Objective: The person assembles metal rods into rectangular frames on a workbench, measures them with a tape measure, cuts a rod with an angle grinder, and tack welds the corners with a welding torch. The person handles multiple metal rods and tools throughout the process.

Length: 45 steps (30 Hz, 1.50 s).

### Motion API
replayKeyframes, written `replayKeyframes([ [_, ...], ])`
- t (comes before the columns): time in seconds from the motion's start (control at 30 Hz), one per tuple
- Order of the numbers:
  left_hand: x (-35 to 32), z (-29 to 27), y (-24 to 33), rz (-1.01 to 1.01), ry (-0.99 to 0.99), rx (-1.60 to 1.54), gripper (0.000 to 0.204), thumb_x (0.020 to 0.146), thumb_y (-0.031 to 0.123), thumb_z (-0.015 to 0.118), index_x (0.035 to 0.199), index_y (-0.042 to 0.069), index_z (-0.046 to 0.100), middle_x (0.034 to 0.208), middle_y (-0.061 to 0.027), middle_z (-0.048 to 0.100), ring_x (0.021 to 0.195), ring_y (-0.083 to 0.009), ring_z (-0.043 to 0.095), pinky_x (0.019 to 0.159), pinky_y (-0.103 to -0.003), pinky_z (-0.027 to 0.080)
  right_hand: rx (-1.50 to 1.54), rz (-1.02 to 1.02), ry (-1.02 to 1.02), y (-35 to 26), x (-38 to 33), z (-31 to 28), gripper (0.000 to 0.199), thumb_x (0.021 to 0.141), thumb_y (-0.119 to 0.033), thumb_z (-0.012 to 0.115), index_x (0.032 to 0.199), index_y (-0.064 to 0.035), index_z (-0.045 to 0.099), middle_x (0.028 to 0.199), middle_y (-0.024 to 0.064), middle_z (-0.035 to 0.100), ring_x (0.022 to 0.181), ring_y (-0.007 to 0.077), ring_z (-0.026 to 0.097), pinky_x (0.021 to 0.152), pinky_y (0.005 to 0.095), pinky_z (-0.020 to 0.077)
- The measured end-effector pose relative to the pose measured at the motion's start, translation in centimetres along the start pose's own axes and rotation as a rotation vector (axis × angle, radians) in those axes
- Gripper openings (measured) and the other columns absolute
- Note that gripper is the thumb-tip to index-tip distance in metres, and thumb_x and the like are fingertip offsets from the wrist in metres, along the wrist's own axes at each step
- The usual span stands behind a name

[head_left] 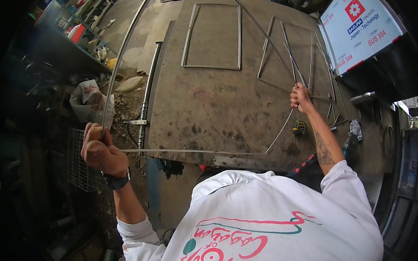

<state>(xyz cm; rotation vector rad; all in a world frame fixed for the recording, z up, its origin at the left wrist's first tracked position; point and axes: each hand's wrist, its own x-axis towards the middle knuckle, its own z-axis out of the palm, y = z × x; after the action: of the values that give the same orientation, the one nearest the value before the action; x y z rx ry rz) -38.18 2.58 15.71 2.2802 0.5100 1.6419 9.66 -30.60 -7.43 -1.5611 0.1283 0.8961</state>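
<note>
A large frame of thin metal rod (196, 152) is held up over the worktable (207, 111), its far part running out of the top of the view. My left hand (103, 150) is closed round the rod at the frame's left corner, beyond the table's left edge. Wrapped round its right side is my right hand (301, 98), above the right part of the table. Between my hands the near side bends at a corner close to the table's front edge. A smaller rectangular rod frame (239, 36) lies flat at the table's far middle.
More rod frames (267, 53) overlap at the table's right. A yellow tape measure (299, 127) lies near my right forearm. Along the left edge runs a metal pipe (153, 76). A wire basket (79, 161) and a white sack (90, 100) sit left; a film-covered sheet (361, 25) stands right.
</note>
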Motion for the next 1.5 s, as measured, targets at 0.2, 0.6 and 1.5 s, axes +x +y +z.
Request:
replayKeyframes([
  [0.2,-8.1,4.3,-7.6,-0.418,-0.125,0.001,0.056,0.110,0.040,0.055,0.073,0.000,0.049,0.066,0.0007,0.034,0.062,-0.0126,0.032,0.059,-0.031,0.028,-0.167,-0.098,0.139,-0.1,2.4,-3.0,0.056,0.102,-0.068,0.044,0.070,-0.0233,0.035,0.055,-0.0098,0.024,0.038,0.0059,0.021,0.034,0.0276,0.0189],
  [0.6,-32.6,10.9,-18.7,-1.115,-0.510,0.139,0.053,0.107,0.047,0.061,0.080,0.001,0.060,0.067,0.0017,0.048,0.066,-0.0108,0.044,0.060,-0.033,0.041,-0.630,-0.490,0.426,14.5,7.6,-7.0,0.048,0.104,-0.047,0.056,0.118,-0.0042,0.072,0.105,0.0154,0.073,0.098,0.0301,0.071,0.089,0.0413,0.0539],
  [1.5,-35.2,6.6,-18.3,-1.043,-0.861,0.111,0.041,0.097,0.007,0.075,0.137,0.014,0.071,0.106,-0.0030,0.069,0.100,-0.0162,0.066,0.090,-0.032,0.054,-0.868,-0.109,0.300,26.3,-11.6,-8.9,0.018,0.085,-0.010,0.081,0.089,-0.0001,0.067,0.076,0.0137,0.073,0.069,0.0263,0.072,0.066,0.0391,0.0543],
])
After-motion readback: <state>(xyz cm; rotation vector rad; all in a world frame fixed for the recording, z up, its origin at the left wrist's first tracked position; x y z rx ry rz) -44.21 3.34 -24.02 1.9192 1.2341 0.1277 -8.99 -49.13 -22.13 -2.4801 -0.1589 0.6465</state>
